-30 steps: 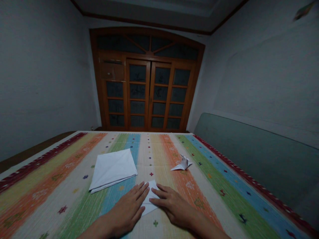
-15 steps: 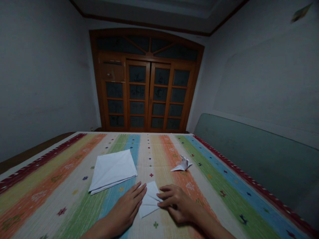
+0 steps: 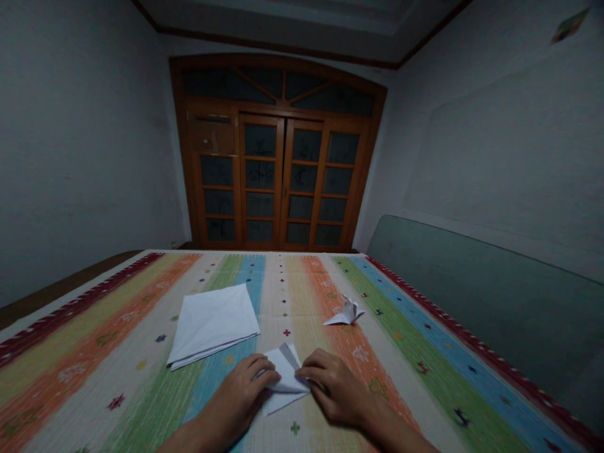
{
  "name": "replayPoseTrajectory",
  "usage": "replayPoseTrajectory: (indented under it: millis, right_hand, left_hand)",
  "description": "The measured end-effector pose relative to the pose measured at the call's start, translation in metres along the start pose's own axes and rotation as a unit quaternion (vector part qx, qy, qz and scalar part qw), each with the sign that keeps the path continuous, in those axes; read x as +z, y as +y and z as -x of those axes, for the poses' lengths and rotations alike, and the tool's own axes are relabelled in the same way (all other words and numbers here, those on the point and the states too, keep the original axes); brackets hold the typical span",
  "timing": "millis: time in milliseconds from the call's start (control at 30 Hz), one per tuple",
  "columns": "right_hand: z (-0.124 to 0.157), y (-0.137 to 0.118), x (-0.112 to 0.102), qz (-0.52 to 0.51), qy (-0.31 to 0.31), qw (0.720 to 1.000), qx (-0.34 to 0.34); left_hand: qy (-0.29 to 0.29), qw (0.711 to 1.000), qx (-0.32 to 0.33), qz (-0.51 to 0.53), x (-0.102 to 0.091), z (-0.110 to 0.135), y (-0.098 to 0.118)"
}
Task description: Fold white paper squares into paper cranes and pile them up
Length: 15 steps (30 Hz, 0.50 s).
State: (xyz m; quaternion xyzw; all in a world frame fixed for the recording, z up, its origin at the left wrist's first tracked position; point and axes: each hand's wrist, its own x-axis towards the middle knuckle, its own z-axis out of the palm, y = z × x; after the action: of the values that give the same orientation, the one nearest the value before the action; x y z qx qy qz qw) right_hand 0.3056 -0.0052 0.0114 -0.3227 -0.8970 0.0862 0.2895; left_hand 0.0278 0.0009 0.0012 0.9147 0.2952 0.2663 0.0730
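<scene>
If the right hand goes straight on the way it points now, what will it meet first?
The folded white paper first: fingertips of the right hand seem already at its edge. Past it lies the left hand, though depth is unclear.

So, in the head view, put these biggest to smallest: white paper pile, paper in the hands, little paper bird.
White paper pile looks largest; held paper and little paper bird look alike, and the held one is nearer.

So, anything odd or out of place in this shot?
Nothing stands out. The left hand and right hand are on a small folded paper, while a paper crane and a folded white sheet lie intact on the striped cover.
</scene>
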Motion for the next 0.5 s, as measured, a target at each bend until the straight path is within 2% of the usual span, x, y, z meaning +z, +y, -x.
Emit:
replayPoseTrajectory:
  millis: [200,367,500]
  right_hand:
    - [0.0009,0.003,-0.001,0.013,0.015,0.999,0.036]
    - [0.0009,0.0023,-0.004,0.039,-0.015,0.999,0.024]
    - [0.0018,0.0018,-0.0038,0.043,-0.017,0.998,0.035]
  left_hand:
    - [-0.012,1.0,0.018,-0.013,-0.0056,-0.003,0.0085]
    - [0.0,0.999,0.044,-0.016,-0.0008,0.0005,0.0038]
    - [-0.006,0.999,0.034,-0.013,0.0027,0.0045,-0.0001]
